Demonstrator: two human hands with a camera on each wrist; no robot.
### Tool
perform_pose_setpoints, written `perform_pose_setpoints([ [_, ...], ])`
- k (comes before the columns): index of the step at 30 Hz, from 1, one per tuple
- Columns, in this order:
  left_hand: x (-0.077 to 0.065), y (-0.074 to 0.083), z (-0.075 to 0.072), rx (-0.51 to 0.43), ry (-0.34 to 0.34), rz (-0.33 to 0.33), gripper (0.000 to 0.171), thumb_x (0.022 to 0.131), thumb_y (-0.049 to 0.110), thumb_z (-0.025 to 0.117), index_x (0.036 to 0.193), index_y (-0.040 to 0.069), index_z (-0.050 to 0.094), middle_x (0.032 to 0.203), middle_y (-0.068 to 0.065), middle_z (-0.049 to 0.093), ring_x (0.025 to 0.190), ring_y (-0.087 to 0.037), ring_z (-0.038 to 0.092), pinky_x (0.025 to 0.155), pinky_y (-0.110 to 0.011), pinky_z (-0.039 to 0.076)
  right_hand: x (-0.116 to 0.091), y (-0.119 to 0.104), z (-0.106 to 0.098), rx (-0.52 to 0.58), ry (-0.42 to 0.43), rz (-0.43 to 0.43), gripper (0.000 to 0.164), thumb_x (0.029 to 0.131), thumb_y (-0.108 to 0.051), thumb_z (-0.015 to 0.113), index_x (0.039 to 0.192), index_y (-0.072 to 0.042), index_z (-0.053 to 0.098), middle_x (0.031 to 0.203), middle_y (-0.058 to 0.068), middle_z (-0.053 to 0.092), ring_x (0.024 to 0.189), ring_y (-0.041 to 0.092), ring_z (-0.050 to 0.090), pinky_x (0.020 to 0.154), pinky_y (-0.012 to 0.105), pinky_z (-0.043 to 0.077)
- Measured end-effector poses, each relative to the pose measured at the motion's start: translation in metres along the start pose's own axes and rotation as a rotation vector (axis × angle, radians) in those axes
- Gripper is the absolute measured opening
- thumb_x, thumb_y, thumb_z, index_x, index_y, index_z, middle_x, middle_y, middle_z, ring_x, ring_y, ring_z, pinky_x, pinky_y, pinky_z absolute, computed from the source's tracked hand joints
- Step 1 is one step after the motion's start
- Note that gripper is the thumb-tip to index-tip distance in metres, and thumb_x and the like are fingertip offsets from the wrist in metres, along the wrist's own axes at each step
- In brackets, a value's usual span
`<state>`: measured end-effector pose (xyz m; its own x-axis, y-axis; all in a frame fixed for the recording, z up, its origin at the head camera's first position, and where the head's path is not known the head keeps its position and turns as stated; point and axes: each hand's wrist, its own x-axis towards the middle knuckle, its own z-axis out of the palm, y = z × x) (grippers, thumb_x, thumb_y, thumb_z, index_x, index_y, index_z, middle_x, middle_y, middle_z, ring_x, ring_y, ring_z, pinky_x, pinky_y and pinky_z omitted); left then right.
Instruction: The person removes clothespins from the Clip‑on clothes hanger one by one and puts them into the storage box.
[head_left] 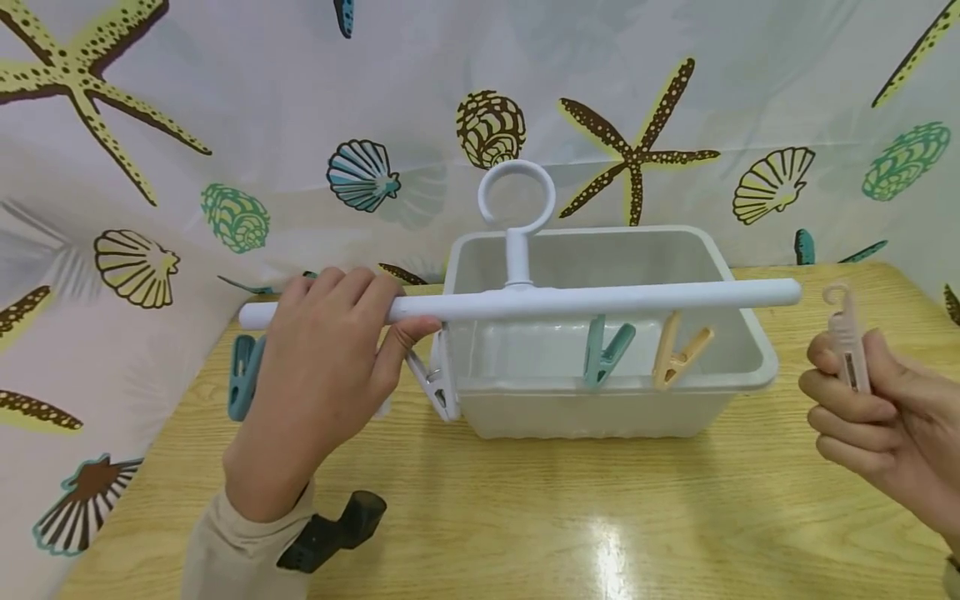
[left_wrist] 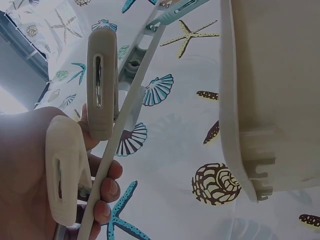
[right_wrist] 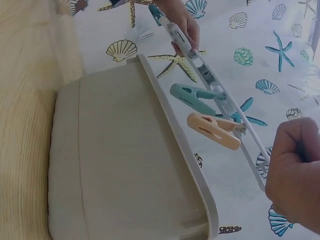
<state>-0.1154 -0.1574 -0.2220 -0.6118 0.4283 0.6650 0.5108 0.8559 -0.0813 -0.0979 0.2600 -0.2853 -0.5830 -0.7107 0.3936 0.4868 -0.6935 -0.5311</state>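
Observation:
A white clip hanger (head_left: pixel 615 298) with a ring-shaped hook is held level above the bin. My left hand (head_left: pixel 322 358) grips its bar near the left end. From the bar hang a blue clothespin (head_left: pixel 240 383) at the far left, a white clothespin (head_left: pixel 442 383) beside my left thumb, and a teal clothespin (head_left: pixel 597 358) and a peach clothespin (head_left: pixel 672 358) right of the middle. Two pale clothespins show close up in the left wrist view, the upper one (left_wrist: pixel 101 82) by my thumb. Right of the bar's end, my right hand (head_left: pixel 877 408) pinches a pale pink clothespin (head_left: pixel 849 342) upright, its small hook on top.
A white plastic bin (head_left: pixel 577 412) stands on the wood-grain table (head_left: pixel 525 517), under and behind the hanger. A cloth (head_left: pixel 420 75) printed with shells and starfish hangs behind and along the left. A black strap device (head_left: pixel 330 533) sits on my left wrist.

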Motion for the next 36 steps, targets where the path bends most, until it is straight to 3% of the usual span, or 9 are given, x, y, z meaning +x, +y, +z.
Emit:
perform_pose_setpoints([
  [3,-0.001,0.000,0.000,0.003,-0.007,0.006,0.047,0.096,0.047,0.050,0.086,0.001,0.056,0.077,-0.013,0.057,0.069,-0.032,0.051,0.062,-0.042,0.034,-0.003,-0.005,-0.004,-0.213,0.050,0.003,0.063,0.099,-0.034,-0.012,0.118,0.004,0.035,0.071,0.005,0.012,0.051,0.014,0.014,0.049,0.029,0.015],
  [6,-0.002,0.000,-0.001,0.003,-0.017,0.006,0.036,0.090,0.036,0.066,0.086,0.001,0.056,0.077,-0.013,0.057,0.069,-0.032,0.050,0.063,-0.042,0.034,-0.004,-0.012,-0.007,-0.542,0.111,-0.023,0.054,0.101,-0.023,-0.009,0.115,0.001,0.038,0.069,0.005,0.018,0.047,0.014,0.015,0.044,0.030,0.015],
  [10,-0.002,0.001,-0.002,0.006,-0.035,0.006,0.036,0.088,0.034,0.069,0.083,0.001,0.055,0.077,-0.012,0.056,0.070,-0.032,0.049,0.063,-0.041,0.034,-0.001,-0.020,-0.005,-0.962,0.192,-0.080,0.046,0.103,-0.012,-0.003,0.111,-0.004,0.041,0.067,0.003,0.024,0.045,0.013,0.017,0.041,0.029,0.019],
  [12,-0.002,0.001,-0.003,0.007,-0.046,0.010,0.037,0.089,0.035,0.068,0.081,0.002,0.054,0.076,-0.011,0.056,0.070,-0.031,0.049,0.063,-0.041,0.033,0.004,-0.024,-0.003,-1.105,0.234,-0.103,0.041,0.104,-0.010,0.001,0.106,-0.005,0.041,0.067,0.002,0.025,0.044,0.012,0.017,0.039,0.029,0.020],
  [18,-0.005,-0.001,-0.009,0.008,-0.065,0.046,0.037,0.088,0.035,0.067,0.076,0.004,0.052,0.075,-0.008,0.057,0.069,-0.029,0.049,0.062,-0.038,0.032,0.020,-0.028,0.002,-1.306,0.356,-0.142,0.025,0.106,-0.007,0.016,0.103,-0.001,0.041,0.067,0.004,0.030,0.044,0.017,0.018,0.039,0.029,0.017],
  [20,-0.006,-0.001,-0.012,0.013,-0.066,0.055,0.037,0.088,0.035,0.066,0.074,0.004,0.051,0.073,-0.007,0.056,0.068,-0.028,0.050,0.061,-0.037,0.031,0.024,-0.028,0.005,-1.421,0.404,-0.138,0.022,0.106,-0.006,0.020,0.107,-0.001,0.042,0.069,0.005,0.034,0.044,0.017,0.020,0.039,0.030,0.019],
  [25,-0.006,0.000,-0.016,0.011,-0.085,0.050,0.036,0.088,0.034,0.067,0.074,0.005,0.051,0.071,-0.006,0.053,0.065,-0.027,0.047,0.061,-0.036,0.030,0.033,-0.031,0.010,-1.697,0.528,-0.030,0.019,0.106,-0.013,0.027,0.118,-0.007,0.040,0.075,0.009,0.041,0.049,0.020,0.031,0.043,0.032,0.028],
  [29,-0.007,0.000,-0.019,0.005,-0.124,0.042,0.035,0.088,0.034,0.068,0.075,0.006,0.053,0.072,-0.005,0.054,0.068,-0.026,0.048,0.063,-0.037,0.031,0.041,-0.035,0.008,-1.725,0.577,0.041,0.018,0.106,-0.016,0.031,0.122,-0.011,0.036,0.079,0.012,0.045,0.052,0.022,0.036,0.045,0.033,0.031],
  [36,-0.008,0.003,-0.023,-0.013,-0.167,0.060,0.034,0.088,0.033,0.070,0.075,0.007,0.052,0.073,-0.004,0.055,0.077,-0.027,0.054,0.074,-0.045,0.039,0.058,-0.039,0.000,-1.780,0.591,0.024,0.016,0.104,-0.011,0.040,0.119,-0.009,0.039,0.087,0.014,0.060,0.069,0.020,0.054,0.055,0.028,0.043],
])
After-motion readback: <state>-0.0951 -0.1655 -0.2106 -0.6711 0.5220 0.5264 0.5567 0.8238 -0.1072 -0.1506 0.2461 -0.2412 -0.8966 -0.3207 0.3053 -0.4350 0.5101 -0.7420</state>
